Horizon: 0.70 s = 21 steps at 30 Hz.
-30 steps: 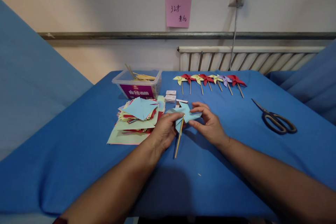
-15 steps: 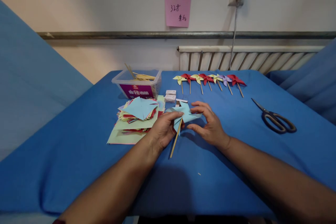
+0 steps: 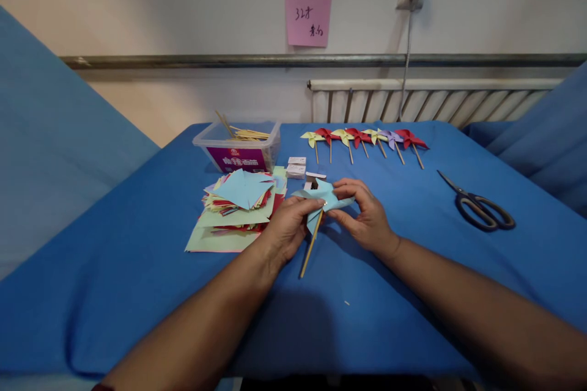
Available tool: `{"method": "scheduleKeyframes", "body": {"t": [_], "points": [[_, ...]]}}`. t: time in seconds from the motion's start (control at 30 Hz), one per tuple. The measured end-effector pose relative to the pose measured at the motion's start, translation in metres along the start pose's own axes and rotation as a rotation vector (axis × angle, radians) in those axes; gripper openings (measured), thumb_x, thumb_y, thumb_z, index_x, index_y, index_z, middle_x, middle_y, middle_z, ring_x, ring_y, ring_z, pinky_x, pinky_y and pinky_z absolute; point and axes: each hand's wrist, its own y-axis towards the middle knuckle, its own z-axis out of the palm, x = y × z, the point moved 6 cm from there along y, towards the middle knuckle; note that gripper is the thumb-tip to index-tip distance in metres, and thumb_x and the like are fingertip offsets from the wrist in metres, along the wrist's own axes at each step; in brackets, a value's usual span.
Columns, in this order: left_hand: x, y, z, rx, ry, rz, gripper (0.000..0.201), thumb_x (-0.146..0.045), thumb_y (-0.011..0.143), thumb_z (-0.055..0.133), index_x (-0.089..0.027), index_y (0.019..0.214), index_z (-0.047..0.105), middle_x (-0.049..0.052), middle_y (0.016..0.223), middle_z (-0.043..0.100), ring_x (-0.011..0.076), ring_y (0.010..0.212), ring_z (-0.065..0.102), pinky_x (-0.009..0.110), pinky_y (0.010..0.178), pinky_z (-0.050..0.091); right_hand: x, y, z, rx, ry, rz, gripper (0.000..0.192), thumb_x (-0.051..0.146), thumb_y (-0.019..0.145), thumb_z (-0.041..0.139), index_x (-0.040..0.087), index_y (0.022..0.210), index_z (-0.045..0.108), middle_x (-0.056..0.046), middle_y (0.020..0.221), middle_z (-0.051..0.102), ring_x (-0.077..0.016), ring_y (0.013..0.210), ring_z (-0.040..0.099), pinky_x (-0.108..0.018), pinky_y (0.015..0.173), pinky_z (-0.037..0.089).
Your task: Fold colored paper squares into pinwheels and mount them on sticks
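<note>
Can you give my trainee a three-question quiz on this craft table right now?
1. True or false: both hands hold the light blue pinwheel.
2. How many finished pinwheels lie in the far row?
3. Which lies nearer the right hand: the scissors or the paper stack?

Key:
1. True; the left hand is at its stick.
2. Seven.
3. The scissors; the stack lies beside the left hand.

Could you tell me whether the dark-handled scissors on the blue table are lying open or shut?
Open. The dark-handled metal scissors lie flat on the blue cloth-covered table, their two handle loops spread apart; the blades look slightly parted, though small in view.
</note>
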Motion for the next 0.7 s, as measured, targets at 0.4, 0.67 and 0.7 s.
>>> {"method": "scheduleKeyframes", "body": {"t": [0.4, 0.67, 0.7], "points": [[-0.001, 0.000, 0.006, 0.095, 0.033, 0.040, 0.022, -0.021, 0.063, 0.079, -0.011, 0.083, 0.073, 0.006, 0.073, 0.070, 0.0157, 0.067, 0.063, 0.029, 0.071, 0.048, -0.016, -0.004, -0.001, -0.080, 0.181, 0.215, 0.036, 0.041, 0.080, 0.071, 0.022, 0.108, 0.059, -0.007, 0.110, 0.060, -0.0155, 0.078, 0.058, -0.032, 0.075, 0.051], [-0.006, -0.002, 0.000, -0.017, 0.079, 0.035, 0.022, -0.023, 0.061, 0.082, -0.012, 0.077, 0.071, 0.006, 0.070, 0.071, 0.0156, 0.061, 0.062, 0.029, 0.066, 0.049, -0.032, -0.005, -0.004, -0.190, 0.379, 0.519, 0.028, 0.045, 0.087, 0.058, 0.019, 0.087, 0.069, -0.002, 0.075, 0.067, -0.0161, 0.072, 0.061, -0.029, 0.069, 0.047], [-0.006, -0.002, 0.000, -0.021, 0.083, 0.036, 0.022, -0.023, 0.060, 0.082, -0.013, 0.077, 0.071, 0.006, 0.072, 0.071, 0.0158, 0.062, 0.063, 0.029, 0.066, 0.049, -0.033, -0.005, -0.002, -0.169, 0.397, 0.527, 0.026, 0.044, 0.084, 0.062, 0.019, 0.084, 0.070, -0.002, 0.075, 0.067, -0.0157, 0.071, 0.060, -0.028, 0.068, 0.047]]}}
